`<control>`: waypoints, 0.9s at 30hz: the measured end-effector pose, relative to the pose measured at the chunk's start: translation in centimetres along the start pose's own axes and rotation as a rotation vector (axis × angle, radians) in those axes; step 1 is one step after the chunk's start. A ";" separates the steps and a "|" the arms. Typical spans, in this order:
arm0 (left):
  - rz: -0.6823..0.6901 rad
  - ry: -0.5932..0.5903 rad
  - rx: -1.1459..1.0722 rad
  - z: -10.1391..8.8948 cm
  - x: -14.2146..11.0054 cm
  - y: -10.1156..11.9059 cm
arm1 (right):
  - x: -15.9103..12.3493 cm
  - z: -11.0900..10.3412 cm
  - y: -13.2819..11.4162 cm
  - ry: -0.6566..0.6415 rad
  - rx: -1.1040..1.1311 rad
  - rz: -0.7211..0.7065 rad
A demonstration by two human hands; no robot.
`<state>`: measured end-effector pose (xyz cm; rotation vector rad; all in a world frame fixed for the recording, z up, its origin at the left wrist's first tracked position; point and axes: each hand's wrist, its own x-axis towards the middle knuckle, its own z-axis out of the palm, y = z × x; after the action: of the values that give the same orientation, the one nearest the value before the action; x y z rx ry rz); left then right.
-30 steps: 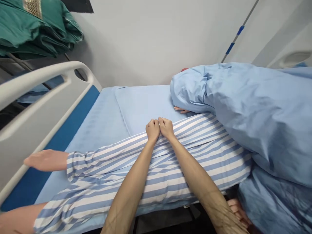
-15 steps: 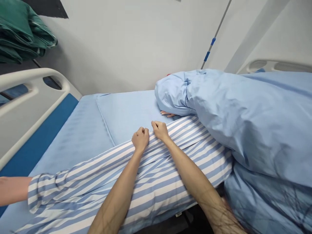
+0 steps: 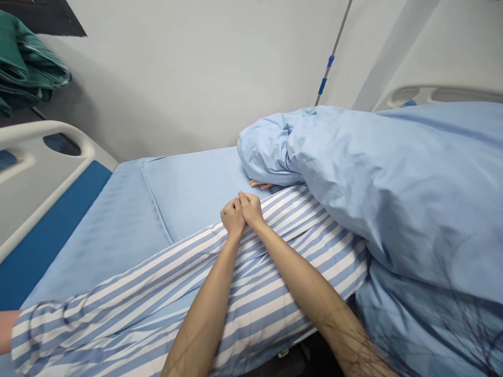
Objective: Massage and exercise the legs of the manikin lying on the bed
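My left hand [image 3: 233, 217] is curled into a fist over the far leg of the striped trousers [image 3: 275, 309]. Against it, knuckles touching or nearly so, is my right hand [image 3: 251, 209], also a fist. I see nothing held in either one. The trousers, blue and white, are worn by a figure lying on the bed; a bare ankle [image 3: 8, 331] shows at the left edge. Beyond my fists, the figure's fingers [image 3: 261, 184] poke out from under a bunched light-blue quilt [image 3: 353, 173], which hides the upper body.
A light-blue sheet [image 3: 192, 183] covers the mattress. The white and blue bed end board [image 3: 43, 220] rises at left, with folded green cloth [image 3: 31, 68] behind it. A thin pole with blue sleeves [image 3: 323, 85] stands by the wall. Another bed rail [image 3: 422, 94] shows at right.
My fists were together, parted slightly half a second ago, and are together again over the far leg. The view has swung to the right, so the feet have mostly left the picture.
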<state>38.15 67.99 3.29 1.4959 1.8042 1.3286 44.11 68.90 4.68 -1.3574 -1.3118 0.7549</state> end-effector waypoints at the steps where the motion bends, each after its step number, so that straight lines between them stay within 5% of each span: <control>1: 0.001 0.005 -0.001 0.0 0.0 -0.2 | 0.2 -0.2 -0.6 -0.021 -0.073 -0.008; 7: 0.022 -0.037 0.031 -0.1 0.2 -0.2 | 1.0 -2.6 -2.5 -0.145 -0.405 -0.303; 14: -0.007 -0.004 -0.015 0.0 0.0 0.8 | 1.1 -2.6 1.9 -0.056 -0.286 -0.164; 21: -0.008 0.042 -0.312 1.9 0.8 4.2 | 1.9 -3.2 1.5 -0.007 -0.036 -0.089; 27: -0.121 0.057 -0.189 4.4 0.5 2.6 | 2.5 -3.1 2.0 0.056 0.019 0.001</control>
<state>42.83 70.03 3.74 1.2421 1.7200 1.4500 48.03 70.79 4.12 -1.3550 -1.2568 0.7237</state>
